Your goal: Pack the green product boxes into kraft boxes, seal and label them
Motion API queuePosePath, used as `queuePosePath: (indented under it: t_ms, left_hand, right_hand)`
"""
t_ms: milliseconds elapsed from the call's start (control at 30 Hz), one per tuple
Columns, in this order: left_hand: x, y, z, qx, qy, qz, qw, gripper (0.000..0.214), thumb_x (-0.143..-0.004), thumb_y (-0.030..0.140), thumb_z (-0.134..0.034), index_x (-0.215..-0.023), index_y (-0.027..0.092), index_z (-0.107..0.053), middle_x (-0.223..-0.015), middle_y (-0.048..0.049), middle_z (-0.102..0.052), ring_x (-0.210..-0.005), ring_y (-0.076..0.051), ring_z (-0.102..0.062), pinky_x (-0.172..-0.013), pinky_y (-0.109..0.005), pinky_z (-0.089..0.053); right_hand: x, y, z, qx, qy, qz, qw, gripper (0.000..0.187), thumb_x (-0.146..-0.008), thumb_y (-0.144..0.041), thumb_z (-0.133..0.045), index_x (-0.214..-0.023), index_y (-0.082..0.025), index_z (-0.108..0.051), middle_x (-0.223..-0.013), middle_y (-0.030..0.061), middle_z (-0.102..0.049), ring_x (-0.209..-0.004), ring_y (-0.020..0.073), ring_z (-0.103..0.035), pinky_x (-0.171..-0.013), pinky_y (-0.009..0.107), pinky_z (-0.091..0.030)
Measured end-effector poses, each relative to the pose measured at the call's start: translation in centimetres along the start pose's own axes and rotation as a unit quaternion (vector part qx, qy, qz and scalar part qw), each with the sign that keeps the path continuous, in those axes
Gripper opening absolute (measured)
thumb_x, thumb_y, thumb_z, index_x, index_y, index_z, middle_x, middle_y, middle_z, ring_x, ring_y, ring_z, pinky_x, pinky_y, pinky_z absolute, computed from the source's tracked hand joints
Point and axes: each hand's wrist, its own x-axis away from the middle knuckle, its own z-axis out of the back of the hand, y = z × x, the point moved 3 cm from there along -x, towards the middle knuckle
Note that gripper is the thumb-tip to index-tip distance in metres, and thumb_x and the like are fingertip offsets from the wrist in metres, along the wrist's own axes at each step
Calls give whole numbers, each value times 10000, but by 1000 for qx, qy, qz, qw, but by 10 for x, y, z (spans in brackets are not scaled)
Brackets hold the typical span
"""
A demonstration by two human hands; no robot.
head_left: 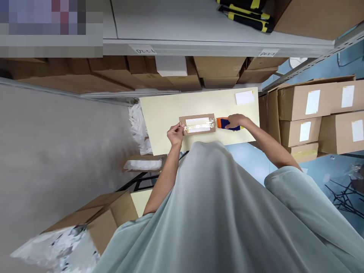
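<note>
A small flat cardboard box (182, 118) lies on the pale yellow table. A white label (196, 121) covers much of its top, with shiny clear tape (199, 126) running lengthwise over it. My left hand (175, 133) is closed in a pinch at the box's left edge, by the tape's end. Whether the fingertips grip the tape or the cardboard is hard to see. Just right of the box, my right hand (236, 120) is wrapped round an orange and dark blue tape dispenser (223, 123), which points at the box and rests low over the table.
Behind the table (167, 108), which bears a white paper slip (244, 97), cardboard boxes (218, 67) fill a shelf. Utility knives (250, 21) lie on the shelf above. Labelled boxes (301, 102) are stacked right. An open carton (110, 216) stands lower left beside the grey wall (62, 151).
</note>
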Motion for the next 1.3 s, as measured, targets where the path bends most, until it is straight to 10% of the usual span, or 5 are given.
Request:
queuePosePath:
  t_ms: [233, 500, 767, 933, 1300]
  left_hand:
    - [3, 8, 3, -13, -8, -17, 1000, 144, -844, 167, -844, -982, 156, -885, -1110, -100, -820, -971, -206, -776, -1023, -364, -651]
    - [-9, 25, 48, -105, 5, -37, 994, 383, -873, 287, -823, -1239, 175, -844, -1270, -176, -841, -1149, -341, -808, -1153, -546, -610]
    - [38, 211, -5, -35, -80, -430, 899, 564, -1099, 468, -606, -1612, 238, -654, -1703, -126, -605, -1621, -305, -540, -1400, -501, -398]
    - [47, 310, -34, -10, -110, -499, 860, 553, -1098, 343, -559, -1632, 221, -639, -1733, -115, -569, -1637, -306, -524, -1402, -496, -410]
    - [25, 255, -18, -28, -136, -428, 893, 583, -1045, 305, -622, -1620, 211, -646, -1717, -118, -587, -1627, -327, -538, -1390, -506, -425]
  right_hand:
    - [-4, -21, -31, -41, 141, -108, 983, 356, -965, -281, -765, -1302, -169, -784, -1292, 262, -814, -1340, 476, -733, -1092, 580, -533]
    - [41, -33, -37, -95, 231, -50, 967, 424, -1098, -474, -588, -1387, -182, -693, -1372, 222, -771, -1282, 395, -756, -1028, 410, -586]
    - [103, -96, 91, -111, 440, 147, 879, 598, -1109, -455, -485, -1598, -111, -453, -1507, 256, -685, -1337, 405, -695, -1088, 459, -580]
    - [141, -154, 190, 30, 557, 176, 811, 552, -1097, -298, -470, -1577, -26, -459, -1435, 313, -708, -1376, 462, -646, -1185, 558, -486]
    - [112, -190, 237, 113, 551, 105, 820, 550, -1085, -236, -482, -1569, 23, -523, -1602, 333, -590, -1532, 443, -508, -1329, 584, -356]
